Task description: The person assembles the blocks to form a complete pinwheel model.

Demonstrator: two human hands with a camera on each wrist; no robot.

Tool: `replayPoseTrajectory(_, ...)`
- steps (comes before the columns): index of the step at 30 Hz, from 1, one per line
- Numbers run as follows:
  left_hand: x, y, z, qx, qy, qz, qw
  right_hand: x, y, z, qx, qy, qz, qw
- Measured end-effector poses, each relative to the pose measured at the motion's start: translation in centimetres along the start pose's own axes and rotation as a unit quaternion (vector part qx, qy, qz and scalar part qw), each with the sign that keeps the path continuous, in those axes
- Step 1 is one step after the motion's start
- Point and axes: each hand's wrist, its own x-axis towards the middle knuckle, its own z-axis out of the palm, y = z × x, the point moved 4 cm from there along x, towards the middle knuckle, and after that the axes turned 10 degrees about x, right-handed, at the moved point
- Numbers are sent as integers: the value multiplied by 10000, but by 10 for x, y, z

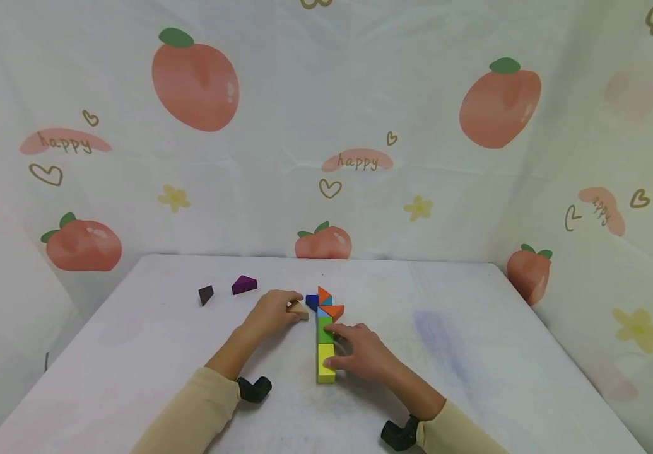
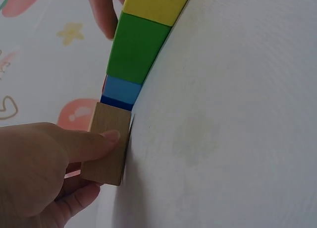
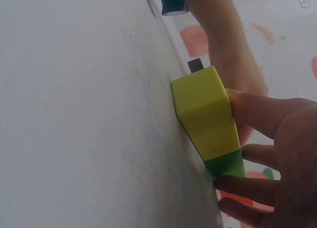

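A row of coloured blocks runs away from the person: a yellow block nearest, then a green block and a light blue piece. Orange triangles and a dark blue piece sit around the far end. My left hand pinches a plain wooden block between thumb and fingers, close by the dark blue piece. On the right side of the row, my right hand touches the yellow block with its thumb and the green one with a fingertip, fingers fairly straight.
To the left at the back of the white table lie a purple block and a dark, nearly black block. A white curtain printed with fruit hangs behind the table's far edge. Both wrists carry black devices.
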Motion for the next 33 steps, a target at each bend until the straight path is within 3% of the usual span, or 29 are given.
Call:
replayPoseTrajectory(22,4,9,8,47,21,-132,9999,0,1,-1,-46,37,-36,10000)
replayPoseTrajectory(27,6,10,8,182,49,-112,9998,0,1,-1,-15,10,-7,10000)
replayPoseTrajectory(33,6,13,6,668,267,36,9974,1,1,0,-21,2,17,10000)
